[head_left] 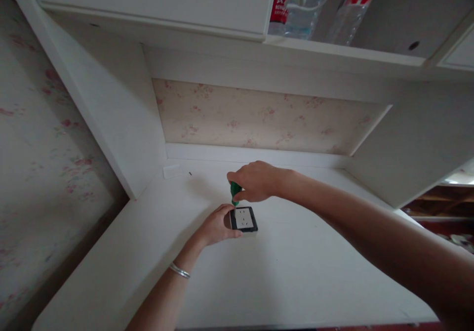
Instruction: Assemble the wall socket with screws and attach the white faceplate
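Observation:
A wall socket [243,218] with a white face and a dark frame lies face up on the white desk [289,271]. Thumb and fingers of my left hand [218,227] grip it by its left side. My right hand [257,180] is closed around the green handle of a screwdriver [234,191]. The screwdriver stands nearly upright, its tip at the upper left part of the socket's frame. Whether the tip sits in a screw is too small to tell. A small dark screw-like piece [190,173] lies on the desk to the left, near a white rectangular plate [172,171].
Above the desk runs a white shelf unit [155,20] with plastic bottles [351,10] in an open compartment. White side panels [107,99] stand left and right. A flowered wall [237,118] shows behind.

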A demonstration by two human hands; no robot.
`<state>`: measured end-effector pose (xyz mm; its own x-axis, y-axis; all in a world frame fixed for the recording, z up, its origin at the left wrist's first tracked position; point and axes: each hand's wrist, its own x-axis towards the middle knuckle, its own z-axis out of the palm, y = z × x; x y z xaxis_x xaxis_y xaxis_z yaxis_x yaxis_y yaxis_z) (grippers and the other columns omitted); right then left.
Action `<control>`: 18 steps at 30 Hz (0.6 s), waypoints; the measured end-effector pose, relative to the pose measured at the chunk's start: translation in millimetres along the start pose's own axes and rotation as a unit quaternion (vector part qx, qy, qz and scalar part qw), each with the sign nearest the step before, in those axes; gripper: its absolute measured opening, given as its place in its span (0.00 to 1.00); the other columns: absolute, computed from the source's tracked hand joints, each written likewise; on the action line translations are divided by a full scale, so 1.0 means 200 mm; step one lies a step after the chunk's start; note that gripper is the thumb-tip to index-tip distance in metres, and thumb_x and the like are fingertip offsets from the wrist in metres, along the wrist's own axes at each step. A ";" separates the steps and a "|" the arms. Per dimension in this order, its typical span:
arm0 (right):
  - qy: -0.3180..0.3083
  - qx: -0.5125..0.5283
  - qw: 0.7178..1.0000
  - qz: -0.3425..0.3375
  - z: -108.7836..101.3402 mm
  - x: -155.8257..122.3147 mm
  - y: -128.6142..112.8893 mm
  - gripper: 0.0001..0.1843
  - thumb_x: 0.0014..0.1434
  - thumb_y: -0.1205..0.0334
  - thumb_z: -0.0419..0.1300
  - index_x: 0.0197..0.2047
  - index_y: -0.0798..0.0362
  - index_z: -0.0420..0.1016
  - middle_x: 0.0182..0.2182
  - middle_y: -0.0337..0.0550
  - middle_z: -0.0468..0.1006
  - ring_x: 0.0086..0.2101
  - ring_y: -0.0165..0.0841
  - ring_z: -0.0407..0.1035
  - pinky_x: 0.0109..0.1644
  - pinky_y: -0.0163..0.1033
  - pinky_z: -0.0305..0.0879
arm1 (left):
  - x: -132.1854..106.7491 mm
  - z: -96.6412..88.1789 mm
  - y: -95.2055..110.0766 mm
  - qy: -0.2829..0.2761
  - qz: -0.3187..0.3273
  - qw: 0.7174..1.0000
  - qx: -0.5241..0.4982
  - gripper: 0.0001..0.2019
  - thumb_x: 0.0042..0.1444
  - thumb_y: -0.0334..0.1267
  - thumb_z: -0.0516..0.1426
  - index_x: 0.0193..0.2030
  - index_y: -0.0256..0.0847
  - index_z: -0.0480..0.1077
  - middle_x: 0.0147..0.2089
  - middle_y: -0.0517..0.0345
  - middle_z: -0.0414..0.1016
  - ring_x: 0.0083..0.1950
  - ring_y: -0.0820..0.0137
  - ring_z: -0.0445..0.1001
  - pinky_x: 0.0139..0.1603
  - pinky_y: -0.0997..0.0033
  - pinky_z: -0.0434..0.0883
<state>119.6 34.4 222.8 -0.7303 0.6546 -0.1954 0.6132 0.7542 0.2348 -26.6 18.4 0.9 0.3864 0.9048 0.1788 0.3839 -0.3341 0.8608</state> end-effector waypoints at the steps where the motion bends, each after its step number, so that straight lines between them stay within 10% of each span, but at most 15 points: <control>1: 0.006 -0.005 1.000 0.006 0.01 0.00 0.00 0.24 0.55 0.44 0.55 0.48 0.53 0.67 0.37 0.53 0.75 0.37 0.46 0.71 0.35 0.43 0.63 | 0.00 0.00 0.00 -0.001 -0.001 1.000 -0.001 0.35 0.35 0.42 0.69 0.53 0.42 0.65 0.53 0.51 0.66 0.52 0.59 0.66 0.54 0.62 0.63; 18: 0.000 0.004 0.991 0.134 0.00 0.00 -0.06 0.30 0.55 0.37 0.52 0.43 0.57 0.76 0.39 0.59 0.76 0.42 0.48 0.70 0.43 0.46 0.63 | 0.00 0.00 0.01 0.012 -0.006 1.000 0.020 0.35 0.34 0.41 0.69 0.52 0.42 0.65 0.52 0.53 0.67 0.52 0.58 0.67 0.55 0.63 0.63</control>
<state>112.5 25.2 219.0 -0.5408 0.8316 -0.1266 0.7877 0.5535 0.2707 -25.7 17.0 2.4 0.3614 0.9149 0.1800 0.4214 -0.3325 0.8437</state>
